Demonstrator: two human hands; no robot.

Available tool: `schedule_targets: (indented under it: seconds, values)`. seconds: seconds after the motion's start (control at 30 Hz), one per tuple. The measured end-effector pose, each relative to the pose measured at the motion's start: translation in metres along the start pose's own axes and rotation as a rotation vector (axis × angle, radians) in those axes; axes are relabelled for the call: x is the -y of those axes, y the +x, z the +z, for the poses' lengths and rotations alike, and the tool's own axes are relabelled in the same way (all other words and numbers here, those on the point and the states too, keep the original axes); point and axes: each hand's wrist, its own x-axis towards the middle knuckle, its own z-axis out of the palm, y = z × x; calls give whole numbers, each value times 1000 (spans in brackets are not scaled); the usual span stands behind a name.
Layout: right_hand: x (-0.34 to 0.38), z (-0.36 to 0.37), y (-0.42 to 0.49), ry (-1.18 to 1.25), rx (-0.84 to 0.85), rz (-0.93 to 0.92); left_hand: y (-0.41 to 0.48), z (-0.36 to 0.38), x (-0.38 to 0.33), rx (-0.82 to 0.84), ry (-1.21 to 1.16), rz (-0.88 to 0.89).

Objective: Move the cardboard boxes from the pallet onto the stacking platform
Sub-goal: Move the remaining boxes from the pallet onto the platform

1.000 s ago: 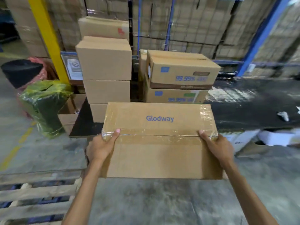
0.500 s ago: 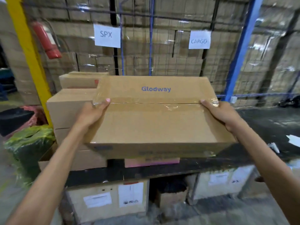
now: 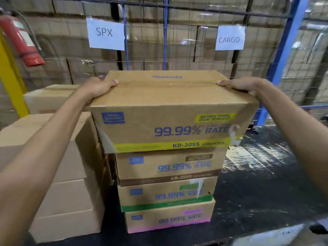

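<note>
A cardboard box (image 3: 170,110) with a yellow band and "99.99% RATE" print sits on top of a stack of three like boxes (image 3: 166,190) on the black platform (image 3: 262,183). My left hand (image 3: 96,88) grips its left top edge, thumb on the lid. My right hand (image 3: 243,87) grips its right top edge the same way. The box's near face overhangs the brown-banded box below it. The fingers of both hands are hidden behind the box sides.
A taller stack of plain brown boxes (image 3: 58,167) stands just left of the stack, touching it. Behind is a wire fence with SPX (image 3: 105,33) and CARGO (image 3: 229,39) signs, a red extinguisher (image 3: 19,39), a yellow post and a blue post (image 3: 282,55).
The box went from held in the air in front of the platform to resting on top of the printed stack. My view moved closer, and both hands kept their hold.
</note>
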Motion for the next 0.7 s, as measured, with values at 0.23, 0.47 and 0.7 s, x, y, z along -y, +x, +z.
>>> schedule_targets:
  seconds: [0.23, 0.47, 0.7]
  values:
    - [-2, 30, 83, -74, 123, 46, 81, 50, 19, 118, 62, -55]
    - [-13, 41, 118, -219, 78, 51, 171, 71, 75, 159, 178, -118]
    - [-6, 44, 76, -493, -258, -243, 63, 64, 7, -100, 459, 48]
